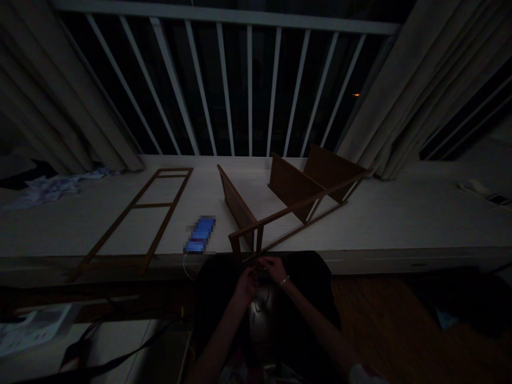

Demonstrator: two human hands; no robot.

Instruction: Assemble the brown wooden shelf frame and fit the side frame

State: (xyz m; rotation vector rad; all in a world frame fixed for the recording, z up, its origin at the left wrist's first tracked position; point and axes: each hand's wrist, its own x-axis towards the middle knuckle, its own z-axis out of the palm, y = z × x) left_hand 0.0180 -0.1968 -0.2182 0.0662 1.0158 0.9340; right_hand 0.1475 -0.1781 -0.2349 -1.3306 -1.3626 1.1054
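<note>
As darkness cloaks left hand [247, 281] and right hand [274, 268] by the frame [280, 212], I cannot tell either grip.

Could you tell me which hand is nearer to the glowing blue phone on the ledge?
Left. The left hand is below and right of the phone; the right hand is farther right.

We're peering into deep shadow here: the left hand [247, 281] and right hand [274, 268] are meeting just under the wooden rack [296, 208], and whatever is sitting between their fingers is proving too small and dark to make out. Both forearms are running off the bottom edge. The blue thing [200, 233] on the worktop [400, 218] is showing only as pixel blocks. The flat frame [138, 205] is losing its near end in the gloom.
</note>
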